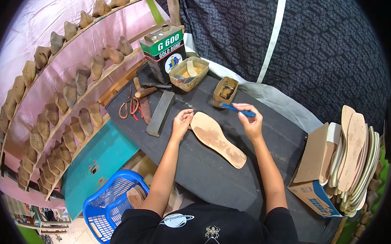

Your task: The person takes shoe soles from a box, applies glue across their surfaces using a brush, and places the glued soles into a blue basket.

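Note:
A tan shoe insole (218,140) lies slantwise before me on the dark table, with darker, damp-looking patches across its upper face. At its upper-left end is my left hand (183,123), its fingers drawn together close against the insole's edge. Whether they pinch anything is hidden. My right hand (251,122) grips a blue-handled brush (237,109), above and to the right of the insole. The brush points left toward a small, stained rectangular tub (226,89) of brownish glue-like stuff; its blurred head is at the tub's near edge.
A metal can (163,54) and a plastic tub (189,73) stand at the back. Pliers (135,105), a hammer (145,92) and a grey block (161,114) lie left. A carton (312,165) beside stacked insoles (353,157) stands right. Shoe lasts (69,94) line racks; a blue basket (110,205) sits below.

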A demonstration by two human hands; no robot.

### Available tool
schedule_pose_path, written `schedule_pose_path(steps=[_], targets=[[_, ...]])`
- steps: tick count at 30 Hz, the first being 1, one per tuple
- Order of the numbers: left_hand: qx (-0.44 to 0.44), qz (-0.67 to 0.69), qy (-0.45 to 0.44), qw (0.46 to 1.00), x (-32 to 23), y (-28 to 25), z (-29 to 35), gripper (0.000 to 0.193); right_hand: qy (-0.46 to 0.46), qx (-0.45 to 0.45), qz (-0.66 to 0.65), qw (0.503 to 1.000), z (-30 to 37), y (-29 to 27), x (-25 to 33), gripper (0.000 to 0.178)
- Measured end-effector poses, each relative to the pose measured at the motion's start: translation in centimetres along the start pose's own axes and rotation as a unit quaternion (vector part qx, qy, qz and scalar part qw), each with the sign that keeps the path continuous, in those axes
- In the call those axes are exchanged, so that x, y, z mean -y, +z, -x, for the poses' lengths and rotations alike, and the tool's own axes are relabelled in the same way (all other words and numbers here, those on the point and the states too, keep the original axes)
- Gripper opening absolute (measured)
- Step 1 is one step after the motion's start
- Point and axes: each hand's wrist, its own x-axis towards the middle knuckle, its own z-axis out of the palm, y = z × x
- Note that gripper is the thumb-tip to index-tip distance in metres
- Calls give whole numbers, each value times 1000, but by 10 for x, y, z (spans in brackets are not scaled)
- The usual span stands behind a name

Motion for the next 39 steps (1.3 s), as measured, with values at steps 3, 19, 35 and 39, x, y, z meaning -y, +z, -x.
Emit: schedule_pose_path(steps=[3,19,35,39], targets=[[6,31,7,999,5,-4,-4,23,17,65,8,998,8,12,13,11],[34,47,-51,997,-5,-7,-2,29,-28,192,130,972,31,39,38,15],[25,49,-54,997,-5,-5,-3,30,-67,224,91,968,36,30,52,17],[36,44,-44,997,-5,-5,-2,31,-76,201,118,969,33,37,46,19]])
